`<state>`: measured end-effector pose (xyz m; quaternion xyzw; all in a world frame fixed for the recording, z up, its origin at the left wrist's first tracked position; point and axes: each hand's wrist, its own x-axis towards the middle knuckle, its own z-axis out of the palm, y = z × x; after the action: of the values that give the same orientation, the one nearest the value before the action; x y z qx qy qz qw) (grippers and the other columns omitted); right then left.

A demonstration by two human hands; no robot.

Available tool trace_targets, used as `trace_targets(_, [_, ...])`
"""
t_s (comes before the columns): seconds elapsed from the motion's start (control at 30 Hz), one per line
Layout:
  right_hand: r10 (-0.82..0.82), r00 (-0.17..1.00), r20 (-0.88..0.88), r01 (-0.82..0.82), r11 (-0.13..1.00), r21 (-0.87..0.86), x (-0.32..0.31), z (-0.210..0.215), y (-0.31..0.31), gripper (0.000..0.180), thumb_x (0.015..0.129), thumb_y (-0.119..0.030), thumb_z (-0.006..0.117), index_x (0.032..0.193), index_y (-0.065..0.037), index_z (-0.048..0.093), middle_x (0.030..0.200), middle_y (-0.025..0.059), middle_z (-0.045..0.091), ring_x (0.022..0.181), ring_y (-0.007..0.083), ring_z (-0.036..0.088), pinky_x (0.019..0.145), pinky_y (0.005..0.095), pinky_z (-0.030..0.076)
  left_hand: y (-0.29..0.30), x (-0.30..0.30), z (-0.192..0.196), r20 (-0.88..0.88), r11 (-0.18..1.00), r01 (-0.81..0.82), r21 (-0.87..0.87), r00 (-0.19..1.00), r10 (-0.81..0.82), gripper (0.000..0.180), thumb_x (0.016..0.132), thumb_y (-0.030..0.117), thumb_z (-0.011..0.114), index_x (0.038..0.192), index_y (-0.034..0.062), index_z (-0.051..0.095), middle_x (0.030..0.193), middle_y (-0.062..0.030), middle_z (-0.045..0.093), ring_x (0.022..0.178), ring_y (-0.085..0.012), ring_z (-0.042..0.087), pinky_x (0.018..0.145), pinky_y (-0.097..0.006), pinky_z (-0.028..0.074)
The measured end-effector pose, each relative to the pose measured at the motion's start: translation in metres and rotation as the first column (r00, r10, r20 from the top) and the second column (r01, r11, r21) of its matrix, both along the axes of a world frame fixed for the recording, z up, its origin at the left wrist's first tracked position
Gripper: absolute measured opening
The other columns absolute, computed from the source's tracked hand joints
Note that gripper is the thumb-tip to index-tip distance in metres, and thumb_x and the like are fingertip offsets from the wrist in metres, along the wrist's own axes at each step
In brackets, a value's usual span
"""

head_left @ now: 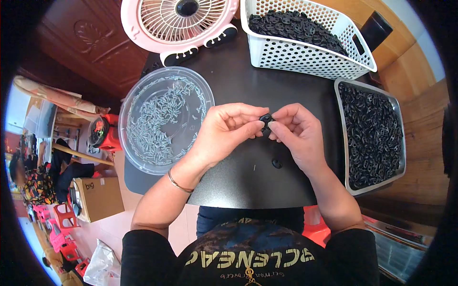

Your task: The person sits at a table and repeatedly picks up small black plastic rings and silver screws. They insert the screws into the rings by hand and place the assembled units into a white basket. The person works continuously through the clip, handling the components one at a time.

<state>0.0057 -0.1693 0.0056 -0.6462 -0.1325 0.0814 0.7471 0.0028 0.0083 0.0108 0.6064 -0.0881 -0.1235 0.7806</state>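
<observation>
My left hand (224,133) and my right hand (298,133) meet above the middle of a black table (238,176). Together their fingertips pinch one small black plastic part (265,118). Another small black part (276,163) lies on the table just below my right hand. A round clear tray (131,157) holding several small silver screws (162,119) sits to the left of my left hand. A thin bangle is on my left wrist.
A metal tray (339,109) full of black parts stands at the right. A white perforated basket (305,57) of black parts is at the back right. A pink fan (179,21) stands at the back. A cardboard box (100,198) and red stools sit on the floor left.
</observation>
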Motion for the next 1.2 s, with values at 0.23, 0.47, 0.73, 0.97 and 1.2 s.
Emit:
trace_targets(0.23, [-0.031,0.998,-0.059,0.032,0.999,0.017,-0.002,-0.003,0.003,0.012,0.082,-0.003,0.059,0.091,-0.001,0.053,0.079,0.0057,0.062,0.067,0.0087,0.059,0.059,0.0190,0.047,-0.001,0.000,0.002,-0.080,1.000,-0.020,-0.016,0.997,0.019,0.023,0.078,-0.003,0.060,0.101,-0.0011,0.062,0.080,-0.0036,0.062,0.068,-0.0069,0.057,0.063,-0.018,0.047])
trace_targets(0.47, [-0.013,0.998,-0.061,0.017,0.998,0.067,-0.002,-0.004,0.006,0.014,0.081,-0.003,0.059,0.094,-0.002,0.052,0.079,0.0063,0.061,0.069,0.0097,0.060,0.060,0.0199,0.047,0.002,0.001,-0.006,-0.064,0.999,0.007,-0.041,0.998,-0.009,0.023,0.081,0.000,0.058,0.105,-0.0015,0.060,0.087,-0.0058,0.064,0.074,-0.0083,0.058,0.069,-0.020,0.048])
trace_targets(0.73, [-0.034,0.987,0.158,0.044,0.997,-0.058,-0.003,-0.004,0.010,0.032,0.076,0.000,0.064,0.106,-0.002,0.053,0.079,0.0031,0.057,0.067,0.0066,0.056,0.060,0.0195,0.046,0.004,0.004,-0.004,-0.218,0.970,0.014,-0.243,0.974,-0.069,0.024,0.083,0.003,0.057,0.107,0.0013,0.056,0.086,-0.0034,0.061,0.073,-0.0077,0.056,0.068,-0.020,0.047])
trace_targets(0.97, [0.053,0.973,0.226,-0.012,0.984,-0.180,0.001,-0.007,0.005,0.035,0.068,-0.003,0.071,0.102,-0.005,0.061,0.074,-0.0011,0.054,0.061,0.0032,0.049,0.055,0.0178,0.041,0.007,0.003,0.000,-0.258,0.964,0.069,-0.256,0.956,-0.137,0.034,0.082,0.003,0.059,0.113,0.0032,0.045,0.078,-0.0022,0.059,0.071,-0.0085,0.055,0.066,-0.021,0.047])
trace_targets(1.2, [0.077,0.978,0.195,-0.030,0.971,-0.235,0.000,-0.005,0.004,0.029,0.069,-0.005,0.072,0.096,-0.005,0.063,0.072,-0.0013,0.055,0.058,0.0024,0.046,0.051,0.0178,0.037,0.007,0.002,0.004,-0.288,0.960,0.092,-0.263,0.943,-0.169,0.035,0.081,0.003,0.060,0.112,0.0038,0.043,0.074,-0.0026,0.057,0.070,-0.0096,0.056,0.065,-0.021,0.047])
